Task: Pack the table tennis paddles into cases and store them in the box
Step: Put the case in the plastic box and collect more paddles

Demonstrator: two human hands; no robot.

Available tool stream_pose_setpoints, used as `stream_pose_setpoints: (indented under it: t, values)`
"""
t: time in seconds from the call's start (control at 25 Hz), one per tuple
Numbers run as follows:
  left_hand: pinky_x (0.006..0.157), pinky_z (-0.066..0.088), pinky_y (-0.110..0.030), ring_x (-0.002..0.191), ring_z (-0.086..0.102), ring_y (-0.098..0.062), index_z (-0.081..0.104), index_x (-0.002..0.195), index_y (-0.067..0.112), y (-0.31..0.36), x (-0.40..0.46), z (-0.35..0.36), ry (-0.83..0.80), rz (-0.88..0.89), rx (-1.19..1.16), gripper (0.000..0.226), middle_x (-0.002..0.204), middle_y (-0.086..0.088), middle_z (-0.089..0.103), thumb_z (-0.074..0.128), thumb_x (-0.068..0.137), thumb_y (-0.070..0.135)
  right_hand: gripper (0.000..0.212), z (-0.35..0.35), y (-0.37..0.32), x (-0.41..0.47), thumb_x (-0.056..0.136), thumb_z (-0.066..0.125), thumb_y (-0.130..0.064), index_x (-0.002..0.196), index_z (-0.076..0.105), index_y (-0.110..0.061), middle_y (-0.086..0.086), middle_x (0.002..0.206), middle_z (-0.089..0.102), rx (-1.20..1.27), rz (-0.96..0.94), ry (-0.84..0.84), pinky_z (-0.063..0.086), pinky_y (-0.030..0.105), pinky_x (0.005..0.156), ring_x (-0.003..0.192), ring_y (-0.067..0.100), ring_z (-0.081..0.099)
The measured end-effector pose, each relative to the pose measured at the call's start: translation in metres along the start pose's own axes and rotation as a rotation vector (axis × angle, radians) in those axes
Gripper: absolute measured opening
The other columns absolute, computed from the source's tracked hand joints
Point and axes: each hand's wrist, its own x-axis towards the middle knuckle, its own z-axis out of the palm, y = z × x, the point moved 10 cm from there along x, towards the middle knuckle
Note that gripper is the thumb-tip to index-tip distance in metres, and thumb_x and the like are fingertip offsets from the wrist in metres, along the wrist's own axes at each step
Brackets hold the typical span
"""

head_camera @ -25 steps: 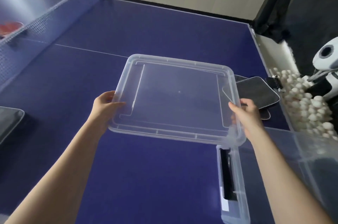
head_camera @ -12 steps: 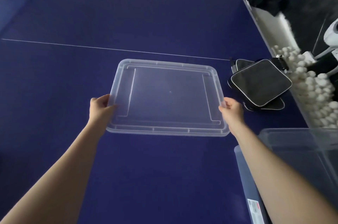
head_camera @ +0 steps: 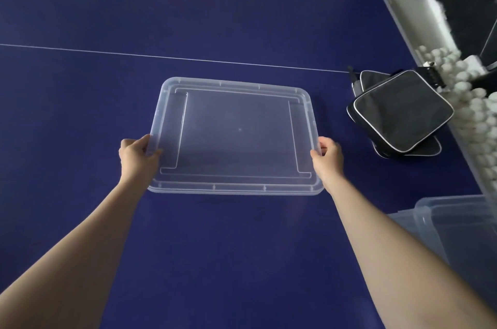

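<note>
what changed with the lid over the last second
Both hands carried the clear lid leftward, away from the clear box, and down toward the blue table; it now lies flat, at or just above the surface, no longer overlapping the black paddle cases. The left hand and right hand grip its side edges as before. The cases stayed put.

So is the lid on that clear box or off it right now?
Off. Both hands, left hand and right hand, hold the clear lid by its short edges over the blue table, while the box stands apart, uncovered.
</note>
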Motion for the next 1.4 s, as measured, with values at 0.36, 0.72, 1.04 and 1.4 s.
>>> stream_pose_setpoints:
  t: [0.36, 0.72, 1.04, 1.4]
  values:
    - [0.100, 0.045, -0.048, 0.114, 0.050, -0.035, 0.066, 0.109, 0.014, -0.006, -0.002, 0.004, -0.089, -0.047, -0.059, 0.030, 0.116, -0.013, 0.047, 0.071, 0.080, 0.012, 0.049, 0.005, -0.004, -0.012, 0.087, 0.061, -0.004, 0.134, 0.046, -0.001, 0.018, 0.131, 0.042, -0.142, -0.023, -0.041, 0.041, 0.039, 0.102, 0.120, 0.032, 0.046]
    - [0.102, 0.039, -0.047, 0.125, 0.040, -0.035, 0.047, 0.137, 0.008, -0.001, -0.055, -0.008, -0.175, 0.036, 0.203, 0.059, 0.134, -0.017, 0.044, 0.069, 0.086, 0.028, 0.058, -0.006, -0.015, -0.072, 0.091, 0.058, -0.017, 0.143, 0.034, -0.004, 0.015, 0.142, 0.039, -0.330, -0.182, -0.166, 0.034, 0.039, 0.106, 0.133, 0.029, 0.035]
    - [0.107, 0.031, -0.043, 0.135, 0.033, -0.029, 0.032, 0.146, 0.008, -0.002, -0.153, -0.023, -0.177, 0.249, 0.520, 0.069, 0.148, -0.008, 0.036, 0.059, 0.091, 0.038, 0.058, 0.011, -0.037, -0.169, 0.096, 0.051, -0.025, 0.146, 0.027, -0.006, 0.010, 0.145, 0.036, -0.558, -0.468, -0.346, 0.031, 0.036, 0.109, 0.136, 0.026, 0.030]
    - [0.112, 0.027, -0.034, 0.142, 0.029, -0.020, 0.036, 0.144, 0.015, -0.042, -0.294, -0.049, -0.133, 0.188, 0.613, 0.060, 0.152, 0.000, 0.035, 0.051, 0.094, 0.046, 0.061, 0.029, -0.029, -0.285, 0.097, 0.049, -0.032, 0.147, 0.024, -0.008, 0.007, 0.148, 0.034, -0.589, -0.688, -0.502, 0.030, 0.034, 0.110, 0.137, 0.023, 0.029]
